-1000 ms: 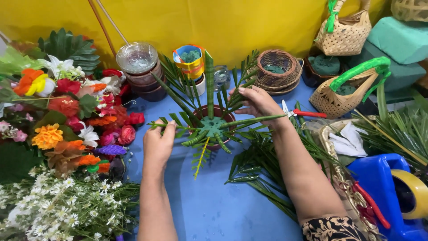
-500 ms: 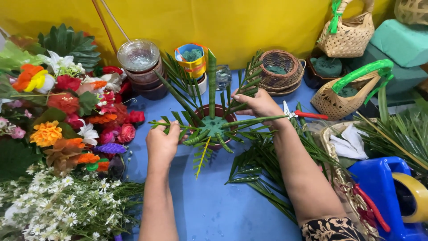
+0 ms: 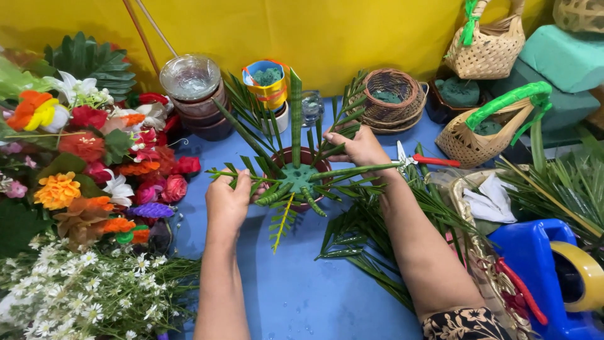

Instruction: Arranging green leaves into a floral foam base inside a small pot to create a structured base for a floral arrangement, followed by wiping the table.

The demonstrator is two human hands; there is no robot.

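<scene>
A small dark bowl (image 3: 282, 156) packed with green floral foam (image 3: 299, 177) sits in the middle of the blue table. Several palm-like leaf stems (image 3: 296, 113) stick out of the foam in a fan. My left hand (image 3: 228, 201) grips a leaf stem (image 3: 217, 173) at the bowl's left side. My right hand (image 3: 357, 148) rests at the bowl's right rim, its fingers pinching a leaf frond (image 3: 345, 114) that points up and back. A small fern sprig (image 3: 281, 223) hangs off the front.
Bright artificial flowers (image 3: 82, 157) and white daisies (image 3: 75, 296) crowd the left. Cut leaves (image 3: 365, 233) lie at right, with red-handled scissors (image 3: 421, 160). Woven baskets (image 3: 393, 97) (image 3: 487, 47) (image 3: 487, 129), stacked bowls (image 3: 192, 88), foam blocks (image 3: 566, 56), a tape roll (image 3: 582, 271) and a blue bin (image 3: 535, 258) line the back and right.
Both hands stay at the bowl. The left hand has shifted slightly on its stem and the right hand has edged toward the back fronds.
</scene>
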